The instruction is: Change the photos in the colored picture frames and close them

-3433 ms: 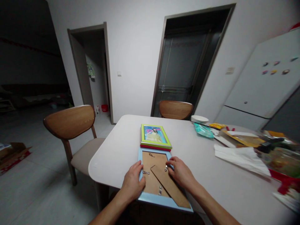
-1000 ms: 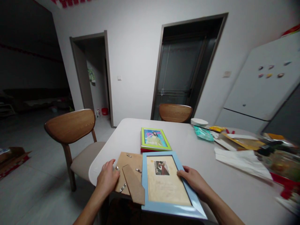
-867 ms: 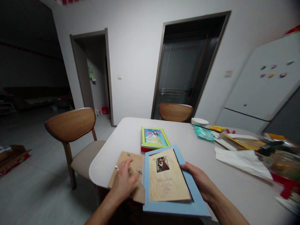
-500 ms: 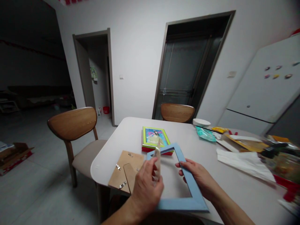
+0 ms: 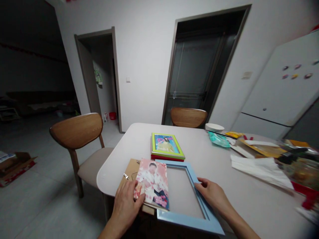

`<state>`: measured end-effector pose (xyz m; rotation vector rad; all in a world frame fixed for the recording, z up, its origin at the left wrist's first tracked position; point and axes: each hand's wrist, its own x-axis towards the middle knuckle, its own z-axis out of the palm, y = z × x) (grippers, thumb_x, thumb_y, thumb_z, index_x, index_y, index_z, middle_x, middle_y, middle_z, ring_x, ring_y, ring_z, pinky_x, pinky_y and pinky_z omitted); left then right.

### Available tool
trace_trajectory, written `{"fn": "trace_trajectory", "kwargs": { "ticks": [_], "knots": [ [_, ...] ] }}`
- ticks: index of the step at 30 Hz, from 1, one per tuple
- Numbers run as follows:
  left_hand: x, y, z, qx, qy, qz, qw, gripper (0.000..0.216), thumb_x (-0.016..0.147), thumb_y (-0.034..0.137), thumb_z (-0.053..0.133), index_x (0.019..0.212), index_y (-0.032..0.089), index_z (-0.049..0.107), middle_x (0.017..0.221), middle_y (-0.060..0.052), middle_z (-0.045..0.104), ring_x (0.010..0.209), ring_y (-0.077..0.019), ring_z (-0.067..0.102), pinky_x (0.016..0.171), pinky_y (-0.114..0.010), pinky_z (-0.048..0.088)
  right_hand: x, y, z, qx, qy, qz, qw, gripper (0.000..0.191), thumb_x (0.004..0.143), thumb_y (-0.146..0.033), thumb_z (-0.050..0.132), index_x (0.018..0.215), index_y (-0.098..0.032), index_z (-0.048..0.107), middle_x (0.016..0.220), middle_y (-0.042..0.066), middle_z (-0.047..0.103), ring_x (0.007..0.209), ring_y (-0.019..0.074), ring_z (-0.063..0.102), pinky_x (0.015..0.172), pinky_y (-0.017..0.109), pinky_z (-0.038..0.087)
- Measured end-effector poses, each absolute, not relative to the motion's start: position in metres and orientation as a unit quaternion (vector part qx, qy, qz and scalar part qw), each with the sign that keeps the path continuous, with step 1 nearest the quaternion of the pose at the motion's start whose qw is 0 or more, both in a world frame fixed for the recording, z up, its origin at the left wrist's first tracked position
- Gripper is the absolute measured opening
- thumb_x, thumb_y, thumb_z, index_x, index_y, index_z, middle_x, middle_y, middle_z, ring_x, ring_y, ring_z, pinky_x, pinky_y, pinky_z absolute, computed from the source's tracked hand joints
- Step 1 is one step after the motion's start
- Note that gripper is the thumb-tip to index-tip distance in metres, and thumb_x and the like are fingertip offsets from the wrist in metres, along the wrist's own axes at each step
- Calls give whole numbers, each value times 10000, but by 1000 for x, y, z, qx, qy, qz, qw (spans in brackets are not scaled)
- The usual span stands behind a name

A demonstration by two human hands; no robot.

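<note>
- Where the white table (image 5: 224, 186) rounds off toward the person, the things in hand sit close to its near edge. A stack of frames topped by a green frame (image 5: 166, 146) lies at 12 o'clock from them, and loose papers lie well apart at 3 o'clock.
- The blue frame (image 5: 191, 220) lies flat with its opening bare, and its near rail seems to overhang the table edge. Steady downward pressure on the right rail would likely keep it from tipping or sliding.
- The brown backing board (image 5: 128, 171) lies at 9 o'clock of the blue frame, just beside it and mostly covered by the print.
- The photo print (image 5: 152, 184), pink and floral, is face up over the blue frame's left rail and the board. It is slightly tilted and not in the opening. It is best handled by its edge and kept level, with fingers off the picture face.
- The left hand (image 5: 126, 205) is at 7 o'clock of the print. Its grip is narrow, pinching the print's lower left edge with the thumb on top.
- The right hand (image 5: 211, 196) lies on the blue frame's right rail at 3 o'clock of the opening, fingertips (image 5: 199, 181) touching the rail. I cannot tell whether its grip closes around the rail.
</note>
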<state>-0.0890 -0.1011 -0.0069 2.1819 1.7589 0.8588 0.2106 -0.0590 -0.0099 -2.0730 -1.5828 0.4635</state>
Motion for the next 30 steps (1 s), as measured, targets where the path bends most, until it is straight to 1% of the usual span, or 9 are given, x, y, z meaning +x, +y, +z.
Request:
{"fn": "trace_trajectory", "kwargs": {
  "ticks": [3,7,10,13,16,18,22,27,30],
  "knots": [
    [-90,-102,-4,746,598,280,85,314,714,320,477,999,192,512,911,-61,561,897,-234,497,792,-362,378,208,-60,-10,-753,-605,123,228,415,691,-339,401,989,-111,580,840,90,633,752,204,581,704,290,407],
    [-88,-103,-4,752,585,293,80,341,703,315,500,1019,189,505,1011,-78,535,976,-247,455,840,-389,352,196,-62,-4,-728,-623,95,270,414,692,-329,407,1009,-110,561,926,106,605,745,190,576,736,304,409],
    [-80,-104,-6,770,559,293,96,418,665,312,550,1060,190,489,1139,-94,476,1055,-263,403,883,-412,323,178,-61,2,-689,-627,164,323,402,692,-324,411,1000,-112,559,841,80,627,677,166,581,682,285,431],
    [-71,-105,-7,790,530,282,122,487,619,283,592,1084,193,480,1181,-101,449,1085,-266,381,908,-411,310,153,-58,1,-654,-610,262,363,421,678,-317,428,1023,-100,534,743,55,628,576,143,571,538,253,438],
    [-63,-105,-8,802,512,274,137,509,611,276,594,1097,179,480,1186,-113,448,1095,-268,374,933,-417,290,127,-52,-7,-627,-577,368,372,513,650,-276,457,1120,-71,441,575,-5,572,439,110,502,388,210,371],
    [-60,-105,-8,810,499,272,142,522,614,262,578,1116,174,469,1193,-115,445,1106,-268,366,951,-425,271,114,-50,-8,-597,-557,424,391,541,626,-218,471,1142,-69,408,476,-61,487,381,82,432,356,182,319],
    [-54,-102,-6,832,465,275,124,646,572,149,514,1203,168,377,1262,-111,376,1160,-271,307,979,-440,232,98,-54,12,-522,-511,482,483,554,627,-197,493,1157,-78,384,459,-101,385,384,55,367,376,164,288],
    [-39,-97,3,812,450,370,40,735,562,33,383,1272,157,242,1340,-82,252,1226,-239,195,998,-447,196,88,-70,57,-417,-498,489,581,693,630,-239,546,1249,-159,245,610,-67,491,518,71,458,495,184,378],
    [-30,-97,6,807,432,403,3,781,549,31,396,1287,188,194,1365,-67,186,1235,-261,160,986,-483,194,87,-74,71,-418,-499,466,599,741,633,-242,555,1273,-185,187,618,-68,506,503,69,452,478,182,374]
  ]
}}
